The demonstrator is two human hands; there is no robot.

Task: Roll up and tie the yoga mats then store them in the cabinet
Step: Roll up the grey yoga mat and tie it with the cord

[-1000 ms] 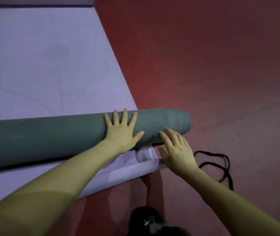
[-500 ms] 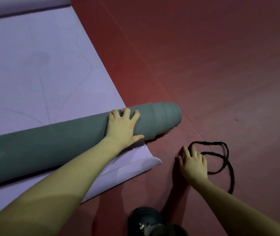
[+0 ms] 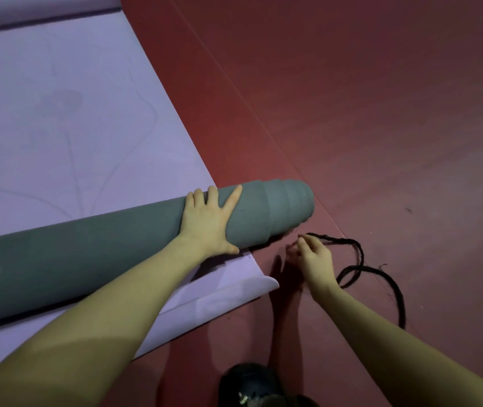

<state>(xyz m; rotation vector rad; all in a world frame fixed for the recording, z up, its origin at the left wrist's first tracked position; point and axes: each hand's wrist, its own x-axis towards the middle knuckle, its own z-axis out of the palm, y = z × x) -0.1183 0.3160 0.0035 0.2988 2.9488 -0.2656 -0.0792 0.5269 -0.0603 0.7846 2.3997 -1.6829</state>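
A grey-green rolled yoga mat (image 3: 93, 248) lies across a flat lilac mat (image 3: 67, 118). My left hand (image 3: 208, 221) rests flat on the roll near its right end, fingers spread. A black cord (image 3: 354, 265) lies in loops on the red floor to the right of the roll's end. My right hand (image 3: 313, 257) is at the cord's near end, fingertips bent down onto it just below the roll's end. Whether the fingers pinch the cord is not clear.
Red floor (image 3: 381, 113) stretches to the right and far side. A second lilac roll or fold (image 3: 29, 10) lies at the top left. A dark shoe (image 3: 252, 386) shows at the bottom edge.
My right hand left the roll's end, dropped to the floor, then moved up to the cord's near end. My left hand stayed on the roll.
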